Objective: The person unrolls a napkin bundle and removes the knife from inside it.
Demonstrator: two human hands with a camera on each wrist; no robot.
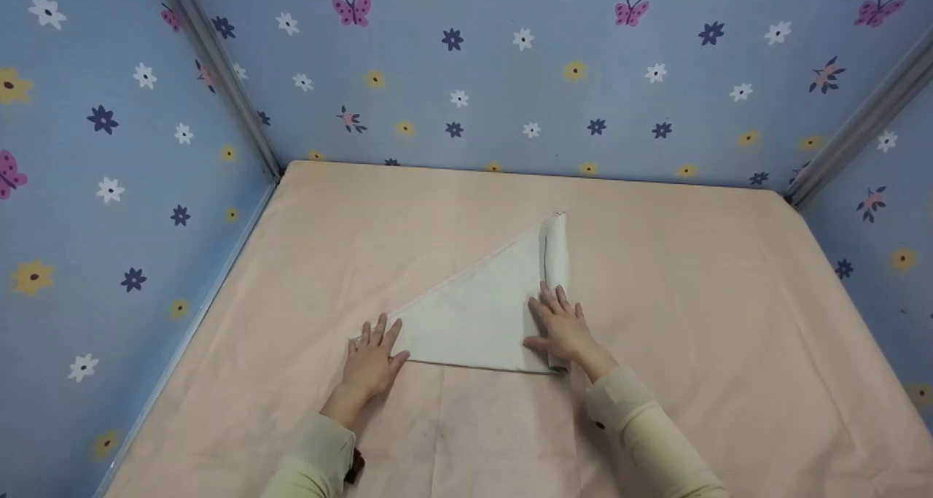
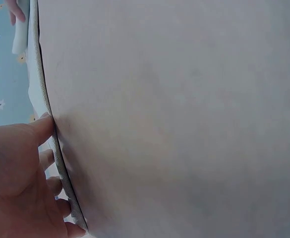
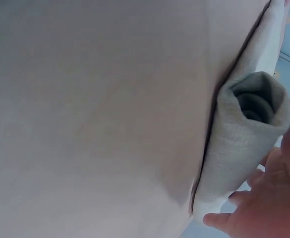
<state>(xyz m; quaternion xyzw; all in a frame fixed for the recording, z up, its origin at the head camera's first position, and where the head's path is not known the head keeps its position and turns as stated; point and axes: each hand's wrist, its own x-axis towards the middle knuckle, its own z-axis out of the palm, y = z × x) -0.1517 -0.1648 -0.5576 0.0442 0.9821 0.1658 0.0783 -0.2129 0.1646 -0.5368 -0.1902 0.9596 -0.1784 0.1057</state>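
Observation:
A pale cloth [image 1: 474, 316], folded into a triangle, lies flat on the table, with its right edge rolled into a tube [image 1: 556, 254]. Straight fingers of my left hand [image 1: 370, 363] press on the cloth's narrow left corner. My right hand [image 1: 567, 330] rests on the rolled edge near its lower end, its fingers spread over the roll. In the right wrist view the hollow end of the roll [image 3: 234, 144] shows beside the right hand [image 3: 273, 198]. The left wrist view has the left hand [image 2: 16, 173] along the cloth's front edge [image 2: 60, 163].
A peach cover [image 1: 700, 301] with faint creases spreads over the table. Blue panels [image 1: 496, 82] with flowers and butterflies enclose the back and both sides. Grey posts [image 1: 226, 75] stand at the back corners.

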